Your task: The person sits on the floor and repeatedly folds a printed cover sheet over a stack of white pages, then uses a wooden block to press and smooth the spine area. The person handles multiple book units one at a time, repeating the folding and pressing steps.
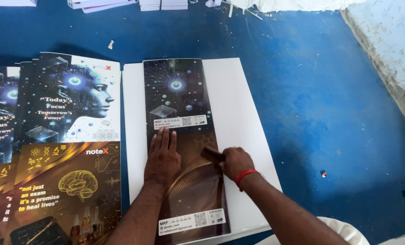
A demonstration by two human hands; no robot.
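Observation:
A long glossy printed cover sheet (180, 90), dark with glowing dots on top and brown below, lies folded over a white sheet stack (239, 113) on the blue floor. My left hand (162, 159) presses flat on the cover's middle, fingers apart. My right hand (235, 162), with a red thread at the wrist, grips a small dark brown block (211, 154) and holds it against the cover's right folded edge.
A fanned pile of printed covers (71, 145) with a face profile and a brain drawing lies at the left. Stacks of white paper (161, 4) sit along the top edge. A pale rough wall (393, 45) runs at the right. Small scraps dot the floor.

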